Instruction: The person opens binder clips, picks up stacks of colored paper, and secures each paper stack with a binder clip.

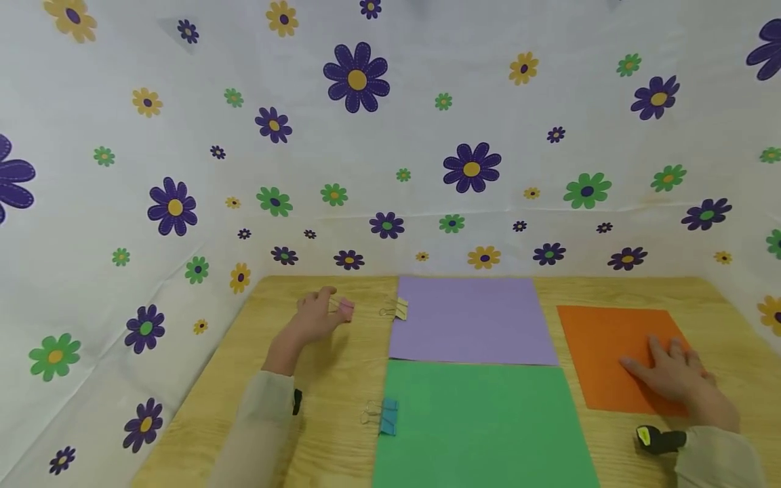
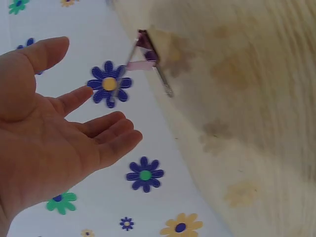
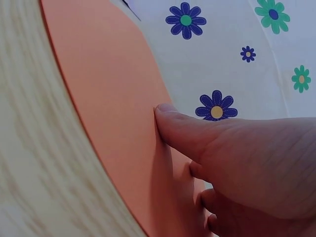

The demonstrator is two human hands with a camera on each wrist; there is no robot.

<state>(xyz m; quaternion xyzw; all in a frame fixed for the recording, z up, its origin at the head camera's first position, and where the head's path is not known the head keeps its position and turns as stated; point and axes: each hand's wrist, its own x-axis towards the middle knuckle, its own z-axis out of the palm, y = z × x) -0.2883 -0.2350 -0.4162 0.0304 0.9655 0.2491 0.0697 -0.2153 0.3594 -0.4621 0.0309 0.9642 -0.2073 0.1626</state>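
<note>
My left hand (image 1: 314,317) hovers at a pink binder clip (image 1: 346,309) on the left of the table. In the left wrist view its fingers are spread and relaxed, and the pink clip (image 2: 142,64) stands apart from them with its wire handles splayed. On the right, my right hand (image 1: 674,373) rests spread on an orange paper sheet (image 1: 601,352). The thumb (image 3: 173,121) touches the sheet in the right wrist view, while the other fingers are partly hidden behind it.
A purple sheet (image 1: 470,322) lies mid-table, with a yellow binder clip (image 1: 401,309) at its left edge. Nearer is a green sheet (image 1: 482,427) with a blue binder clip (image 1: 388,416) at its left edge. A flowered white cloth (image 1: 415,135) stands behind the wooden table (image 1: 329,420).
</note>
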